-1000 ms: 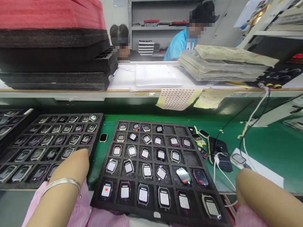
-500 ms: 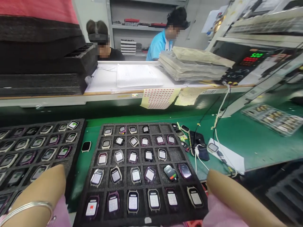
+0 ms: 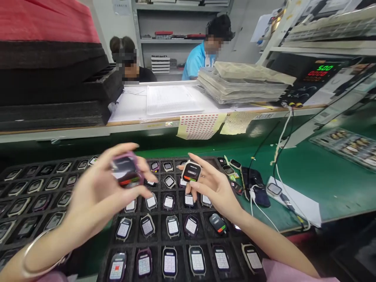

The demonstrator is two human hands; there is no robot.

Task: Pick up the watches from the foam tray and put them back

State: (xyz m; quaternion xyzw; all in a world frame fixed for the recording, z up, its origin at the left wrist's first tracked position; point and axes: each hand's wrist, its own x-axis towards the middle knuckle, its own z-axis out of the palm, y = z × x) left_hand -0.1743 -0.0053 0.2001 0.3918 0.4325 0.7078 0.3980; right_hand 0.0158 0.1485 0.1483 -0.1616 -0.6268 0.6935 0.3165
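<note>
My left hand [image 3: 102, 188] is raised over the black foam trays, its fingers closed on a purple-cased smartwatch body [image 3: 127, 174] with a lit screen. My right hand [image 3: 213, 186] is up beside it, fingers pinching a white-cased smartwatch body [image 3: 191, 171] that shows a dark screen with coloured buttons. Both hands hover above the middle foam tray [image 3: 179, 231], which holds several watch bodies in its pockets. A silver bangle [image 3: 41, 254] sits on my left wrist.
A second foam tray [image 3: 29, 196] of watches lies at the left. Loose watches, a dark charger pad [image 3: 258, 188] and white cables lie on the green mat to the right. A raised shelf carries stacked foam [image 3: 55, 78], papers and plastic sheets. Two people sit beyond it.
Both hands came up from below the frame's bottom edge, where only forearms showed. Each now holds a watch body above the middle tray. The camera view has shifted slightly right.
</note>
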